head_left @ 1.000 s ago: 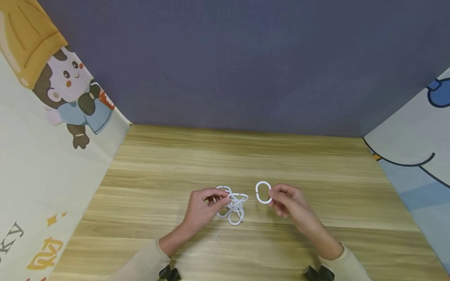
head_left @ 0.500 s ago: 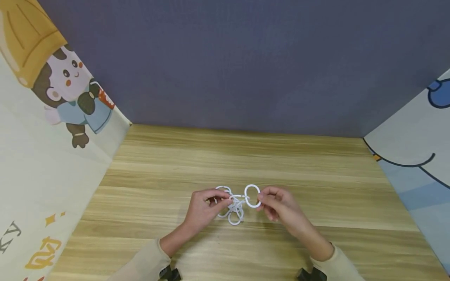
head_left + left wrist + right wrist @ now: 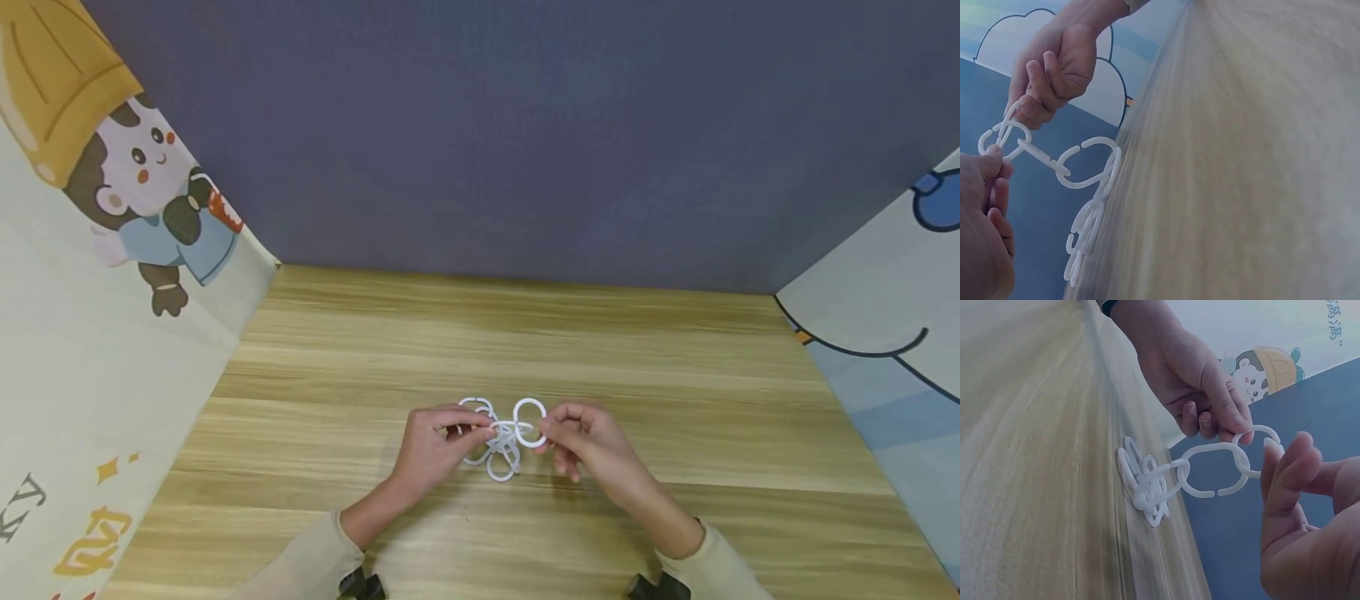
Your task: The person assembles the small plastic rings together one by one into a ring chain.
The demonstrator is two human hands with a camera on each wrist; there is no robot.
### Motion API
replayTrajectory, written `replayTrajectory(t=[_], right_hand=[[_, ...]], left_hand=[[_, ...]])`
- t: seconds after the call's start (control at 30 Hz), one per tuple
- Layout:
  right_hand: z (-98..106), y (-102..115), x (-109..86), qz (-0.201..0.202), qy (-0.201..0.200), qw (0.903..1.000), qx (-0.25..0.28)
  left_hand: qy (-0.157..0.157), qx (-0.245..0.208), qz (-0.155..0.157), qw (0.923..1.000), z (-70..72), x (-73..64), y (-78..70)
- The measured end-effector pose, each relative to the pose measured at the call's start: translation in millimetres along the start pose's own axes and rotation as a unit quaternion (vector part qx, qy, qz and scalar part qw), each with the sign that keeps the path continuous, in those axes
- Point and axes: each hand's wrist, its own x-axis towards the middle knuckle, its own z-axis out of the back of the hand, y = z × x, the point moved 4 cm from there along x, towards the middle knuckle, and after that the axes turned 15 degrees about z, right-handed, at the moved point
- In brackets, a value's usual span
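Note:
My left hand (image 3: 435, 446) pinches, between thumb and fingertips, the end link of a chain of white plastic links (image 3: 1088, 222). Each link is an oval with a small gap. Several links lie heaped on the table beside my left fingertips, and others rise from the heap to the hand. My right hand (image 3: 592, 446) pinches another white plastic link (image 3: 530, 400) by its right side, upright. It overlaps the end link (image 3: 1021, 128) in my left hand. Whether the two are hooked together I cannot tell. In the right wrist view, my right fingers hide most of the link they hold.
A wooden table (image 3: 360, 333) spreads under both hands. A dark blue-grey panel (image 3: 517, 150) stands along its back edge. Pale printed panels with cartoon figures close the left (image 3: 90, 375) and right (image 3: 862, 325) sides.
My right hand has moved left with its link, from apart to overlapping the link in my left hand. My left hand has stayed nearly still.

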Motion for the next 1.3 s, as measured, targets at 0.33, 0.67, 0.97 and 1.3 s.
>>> replayTrajectory(t=[0.33, 0.67, 0.97, 1.3], right_hand=[[2, -4, -2.9, -0.002, 0.002, 1.0000, -0.004], [6, -5, -7.8, -0.012, 0.012, 0.9995, -0.027], [4, -4, -6.4, 0.024, 0.002, 0.9975, -0.066], [10, 2, -6.0, 0.042, -0.043, 0.9976, -0.034]], left_hand=[[-0.013, -0.006, 0.000, 0.9999, 3.1, -1.1, -2.1], [-0.028, 0.003, 0.030, 0.9992, 5.9, -0.2, -0.3], [-0.017, 0.007, 0.033, 0.9993, 4.2, 0.4, 0.5], [0.004, 0.024, 0.067, 0.9975, 3.0, 0.8, 5.2]])
